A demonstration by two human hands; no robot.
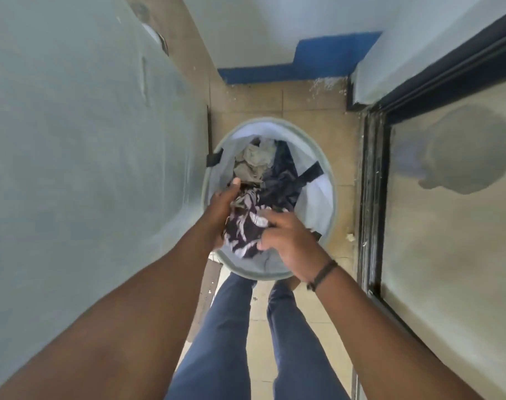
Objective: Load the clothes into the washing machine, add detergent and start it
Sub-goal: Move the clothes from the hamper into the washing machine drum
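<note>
Both hands (225, 203) (289, 241) grip patterned garment (246, 226) between them

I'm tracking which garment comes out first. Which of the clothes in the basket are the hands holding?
The dark garment with white streaks, nearest the person; the beige and navy clothes lie untouched farther back.

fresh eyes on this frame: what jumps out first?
Both hands meet at centre over a round pale laundry basket on the tiled floor: the left hand and right hand grip a dark garment with a pale leaf print at the basket's near rim. Deeper in the basket lie a beige garment and dark clothes. A black-framed glass door runs along the right side.
</note>
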